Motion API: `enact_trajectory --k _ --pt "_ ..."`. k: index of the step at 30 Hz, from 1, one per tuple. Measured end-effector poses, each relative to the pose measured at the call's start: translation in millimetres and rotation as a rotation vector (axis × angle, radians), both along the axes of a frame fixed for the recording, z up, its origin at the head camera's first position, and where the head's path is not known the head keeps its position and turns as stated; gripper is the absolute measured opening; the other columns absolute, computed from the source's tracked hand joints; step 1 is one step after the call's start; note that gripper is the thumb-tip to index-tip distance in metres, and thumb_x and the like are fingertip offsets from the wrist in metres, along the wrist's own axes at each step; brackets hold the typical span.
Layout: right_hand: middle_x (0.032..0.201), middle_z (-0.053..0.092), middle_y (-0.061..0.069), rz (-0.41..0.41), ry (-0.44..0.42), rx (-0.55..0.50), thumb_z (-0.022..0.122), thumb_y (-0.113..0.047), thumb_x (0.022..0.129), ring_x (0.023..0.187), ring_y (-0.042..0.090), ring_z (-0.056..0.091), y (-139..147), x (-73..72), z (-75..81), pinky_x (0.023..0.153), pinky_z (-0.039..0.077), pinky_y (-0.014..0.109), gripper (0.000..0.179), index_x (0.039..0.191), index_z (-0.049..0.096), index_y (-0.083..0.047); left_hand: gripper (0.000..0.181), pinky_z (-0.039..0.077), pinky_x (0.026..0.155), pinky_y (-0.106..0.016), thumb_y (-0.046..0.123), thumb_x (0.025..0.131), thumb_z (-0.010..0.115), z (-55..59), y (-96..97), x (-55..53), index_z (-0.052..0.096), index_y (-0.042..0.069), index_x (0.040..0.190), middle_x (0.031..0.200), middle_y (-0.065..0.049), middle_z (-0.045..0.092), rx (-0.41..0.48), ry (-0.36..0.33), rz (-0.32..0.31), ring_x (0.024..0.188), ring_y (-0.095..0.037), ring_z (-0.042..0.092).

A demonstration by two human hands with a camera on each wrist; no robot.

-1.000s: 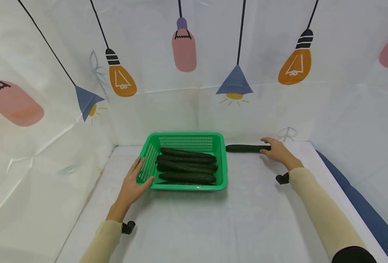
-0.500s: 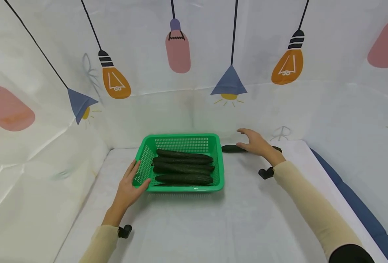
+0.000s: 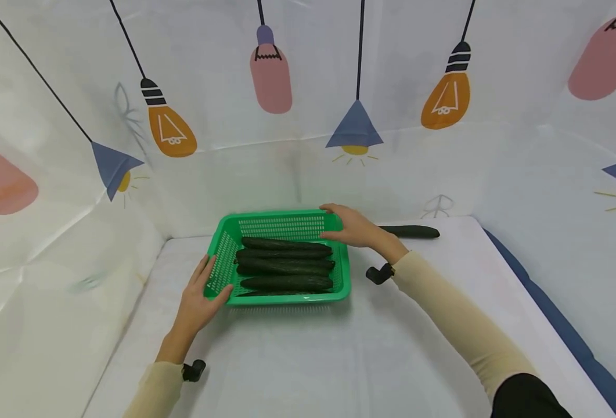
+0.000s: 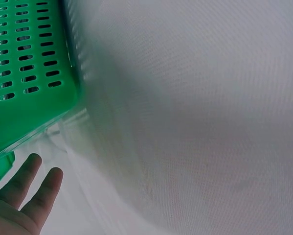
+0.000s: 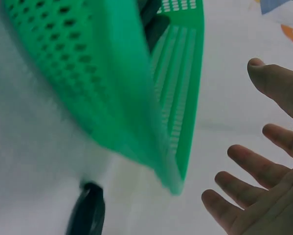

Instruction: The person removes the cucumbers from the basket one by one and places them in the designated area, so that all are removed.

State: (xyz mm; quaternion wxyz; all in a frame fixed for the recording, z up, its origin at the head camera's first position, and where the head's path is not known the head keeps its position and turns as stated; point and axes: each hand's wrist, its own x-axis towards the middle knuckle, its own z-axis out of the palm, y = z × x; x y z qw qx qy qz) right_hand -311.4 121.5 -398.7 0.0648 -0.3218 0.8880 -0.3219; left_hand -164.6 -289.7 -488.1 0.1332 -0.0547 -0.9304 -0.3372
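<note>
The green basket (image 3: 287,299) is set mid-desk (image 3: 308,360), with dark cucumbers (image 3: 287,283) laid inside. At its eight o'clock corner the left grip (image 3: 198,305) is held with fingers and thumb apart; whether the rim is touched cannot be told. At two o'clock the right grip (image 3: 357,227) is poised at the edge, spread, nothing held. Beyond it, towards three o'clock, a loose cucumber (image 3: 417,231) is seen. If the basket is to be steadied, pressure is probably best matched on both sides, clear of the contents.
</note>
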Motion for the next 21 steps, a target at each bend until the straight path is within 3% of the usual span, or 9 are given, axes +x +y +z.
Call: enact_trajectory --k 11,21 --pt "0.159 0.044 0.018 0.058 -0.066 -0.064 0.07 -0.038 0.098 0.146 0.033 0.044 -61.1 4.3 -4.3 0.117 0.039 0.055 0.078 0.16 0.034 -0.007 0.086 0.032 0.111 -0.074 0.035 0.092 0.076 1.4 -1.8 -0.6 0.033 0.015 0.163 0.17 -0.012 0.026 0.016 -0.001 0.002 0.153 -0.045 0.028" --pt "0.16 0.045 0.014 0.074 -0.133 -0.061 0.069 -0.041 0.098 0.146 0.029 0.046 -83.2 8.0 -27.2 0.117 0.04 0.052 0.079 0.161 0.033 -0.011 0.086 0.033 0.11 -0.075 0.033 0.091 0.076 -1.6 -0.7 -0.5 0.033 0.013 0.162 0.17 -0.014 0.026 0.026 0.019 -0.009 0.153 -0.046 0.028"
